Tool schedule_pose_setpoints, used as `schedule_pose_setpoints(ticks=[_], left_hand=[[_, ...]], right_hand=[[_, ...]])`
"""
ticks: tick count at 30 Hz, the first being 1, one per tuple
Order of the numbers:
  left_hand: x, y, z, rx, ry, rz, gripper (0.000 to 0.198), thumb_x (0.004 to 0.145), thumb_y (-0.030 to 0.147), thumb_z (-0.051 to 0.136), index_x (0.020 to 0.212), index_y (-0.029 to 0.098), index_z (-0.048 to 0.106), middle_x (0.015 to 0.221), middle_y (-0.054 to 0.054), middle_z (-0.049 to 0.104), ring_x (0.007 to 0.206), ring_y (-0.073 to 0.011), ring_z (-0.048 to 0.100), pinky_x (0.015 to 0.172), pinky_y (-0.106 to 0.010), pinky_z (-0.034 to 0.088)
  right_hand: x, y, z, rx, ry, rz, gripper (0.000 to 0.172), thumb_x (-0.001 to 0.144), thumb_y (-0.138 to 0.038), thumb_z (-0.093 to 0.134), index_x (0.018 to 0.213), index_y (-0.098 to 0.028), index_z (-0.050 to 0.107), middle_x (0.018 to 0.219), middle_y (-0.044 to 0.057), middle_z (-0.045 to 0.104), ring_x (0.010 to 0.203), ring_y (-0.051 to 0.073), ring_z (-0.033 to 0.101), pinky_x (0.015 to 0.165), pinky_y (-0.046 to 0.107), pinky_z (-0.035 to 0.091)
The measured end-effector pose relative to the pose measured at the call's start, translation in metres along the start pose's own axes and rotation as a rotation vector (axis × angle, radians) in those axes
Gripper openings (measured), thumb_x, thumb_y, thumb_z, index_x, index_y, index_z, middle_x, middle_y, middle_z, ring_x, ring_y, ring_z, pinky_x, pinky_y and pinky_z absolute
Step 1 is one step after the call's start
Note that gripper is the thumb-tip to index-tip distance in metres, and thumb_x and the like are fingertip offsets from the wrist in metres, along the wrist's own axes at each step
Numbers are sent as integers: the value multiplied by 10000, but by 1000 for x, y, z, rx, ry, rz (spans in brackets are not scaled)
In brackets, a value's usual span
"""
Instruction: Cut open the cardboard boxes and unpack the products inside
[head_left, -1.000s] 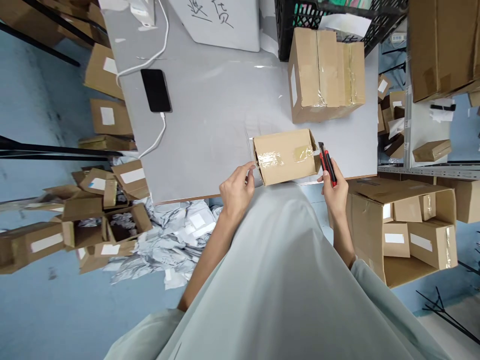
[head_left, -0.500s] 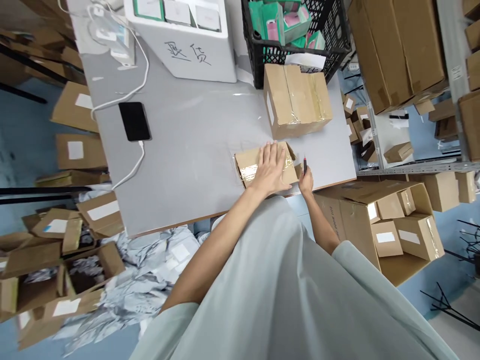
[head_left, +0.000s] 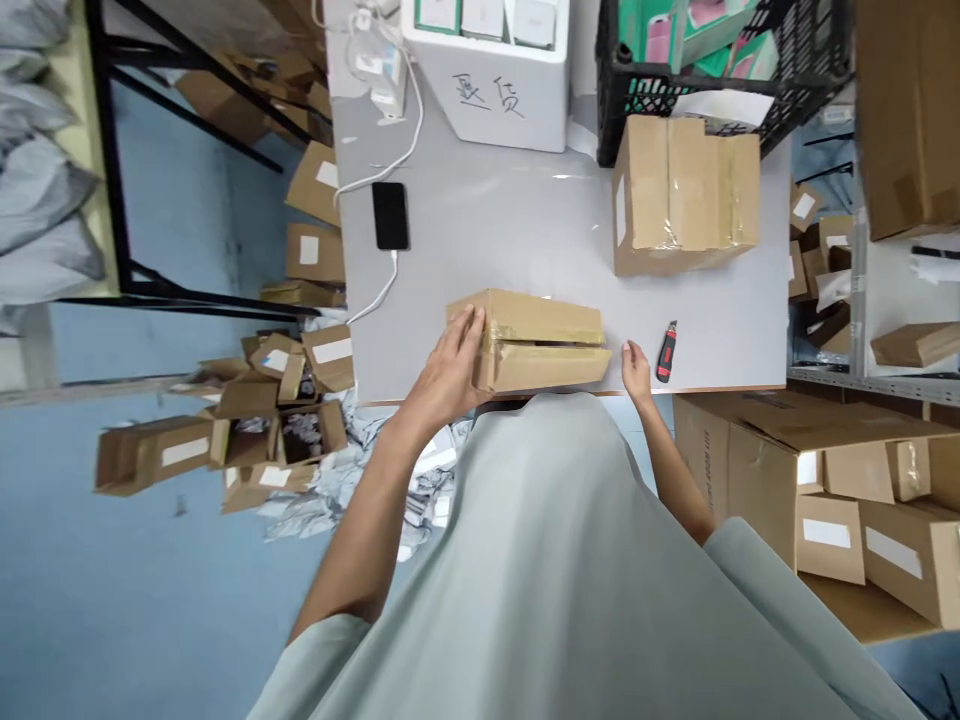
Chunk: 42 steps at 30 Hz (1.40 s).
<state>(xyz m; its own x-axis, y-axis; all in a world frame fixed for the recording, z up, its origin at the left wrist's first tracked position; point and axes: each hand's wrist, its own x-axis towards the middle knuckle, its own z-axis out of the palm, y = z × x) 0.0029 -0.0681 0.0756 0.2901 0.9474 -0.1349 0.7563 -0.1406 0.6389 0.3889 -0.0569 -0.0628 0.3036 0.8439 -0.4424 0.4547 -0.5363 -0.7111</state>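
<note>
A small cardboard box (head_left: 544,318) lies at the table's front edge, its slit top seam showing a narrow dark gap between two taped flaps. My left hand (head_left: 448,372) grips the box's left end, fingers along its side and the thumb partly hidden. Just off the right end of the box is my right hand (head_left: 636,373), empty, with its fingers loosely apart. To the right of that hand, a red and black utility knife (head_left: 666,352) rests on the table.
A larger taped carton (head_left: 686,200) stands behind, in front of a black crate (head_left: 611,120) of green packages. A white foam box (head_left: 510,110) is at the back. A phone (head_left: 391,216) with a cable lies left. An open carton (head_left: 739,480) of smaller boxes stands right, below the table.
My right hand has let go of the utility knife, which now lies on the table. My left hand has moved from the box's top to its left end, and the box has been turned. The view has shifted.
</note>
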Motion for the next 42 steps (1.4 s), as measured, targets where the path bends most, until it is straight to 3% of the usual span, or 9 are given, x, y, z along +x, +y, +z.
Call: schedule_pose_setpoints(ticks=[3, 5, 11, 18, 24, 27, 32, 37, 42], left_hand=[[-30, -26, 4, -49, 130, -171, 1251, 789, 518, 979, 1802, 243, 300, 1799, -244, 401, 1676, -468, 426, 1365, -632, 405], [-46, -44, 12, -91, 224, -301, 1133, 806, 450, 956, 1757, 235, 378, 1706, -229, 519, 1611, -442, 520, 1339, -611, 446], [-50, -91, 28, -326, 348, -554, 835, 799, 463, 950, 1495, 234, 551, 1547, -168, 677, 1398, -357, 696, 1205, -544, 572], [6, -98, 15, -504, 554, -404, 659, 844, 575, 923, 1245, 213, 546, 1540, -224, 647, 1540, -311, 616, 1306, -471, 487], [-1, -119, 4, -647, 434, -470, 372, 1006, 590, 672, 988, 228, 589, 1584, -224, 647, 1547, -327, 605, 1268, -499, 516], [-20, -135, 7, -667, 388, -450, 249, 948, 444, 715, 1060, 235, 640, 1613, -192, 641, 1548, -348, 599, 1213, -526, 553], [-39, -162, 27, -788, 325, -339, 666, 786, 294, 811, 1425, 239, 628, 1595, -158, 642, 1430, -326, 680, 1152, -490, 610], [-27, -165, 45, -652, 356, -356, 810, 796, 168, 795, 1569, 247, 564, 1623, -171, 596, 1434, -345, 659, 1237, -555, 560], [-8, -153, 43, -503, 329, -240, 861, 878, 119, 736, 1681, 233, 445, 1676, -195, 524, 1629, -369, 506, 1370, -590, 412]], right_hand=[[-20, -31, 29, 294, -351, 51, 763, 1156, -649, 320, 1602, -107, 618, 1453, 230, 767, 1262, 312, 791, 1047, 461, 663], [-33, -50, 45, 346, -475, 13, 804, 1128, -729, 374, 1603, -139, 644, 1443, 194, 785, 1261, 313, 796, 1012, 458, 686], [-40, -98, 77, 221, -488, -203, 703, 987, -673, 676, 1486, -189, 780, 1578, 142, 732, 1431, 316, 711, 1240, 498, 573], [-23, -146, 79, 230, -508, -302, 891, 918, -672, 806, 1644, -181, 647, 1600, 127, 717, 1437, 323, 697, 1276, 485, 534], [-24, -162, 78, -73, -279, -312, 1197, 859, -668, 873, 1819, -179, 352, 1780, 257, 471, 1284, 354, 749, 1060, 512, 674], [-21, -172, 78, -220, -199, -496, 966, 969, -637, 769, 1775, -215, 446, 1825, 211, 410, 1285, 324, 733, 1111, 492, 642], [-1, -198, 79, -294, -73, -617, 549, 1097, -634, 556, 1393, -219, 761, 1589, 167, 667, 1026, 263, 757, 1035, 439, 628], [32, -233, 100, -337, 119, -396, 595, 1094, -713, 517, 1180, -185, 777, 1167, 133, 819, 977, 278, 739, 984, 391, 574], [45, -260, 120, -363, 171, -155, 492, 1097, -562, 592, 1332, -157, 743, 1184, 159, 830, 1157, 315, 755, 1009, 381, 555]])
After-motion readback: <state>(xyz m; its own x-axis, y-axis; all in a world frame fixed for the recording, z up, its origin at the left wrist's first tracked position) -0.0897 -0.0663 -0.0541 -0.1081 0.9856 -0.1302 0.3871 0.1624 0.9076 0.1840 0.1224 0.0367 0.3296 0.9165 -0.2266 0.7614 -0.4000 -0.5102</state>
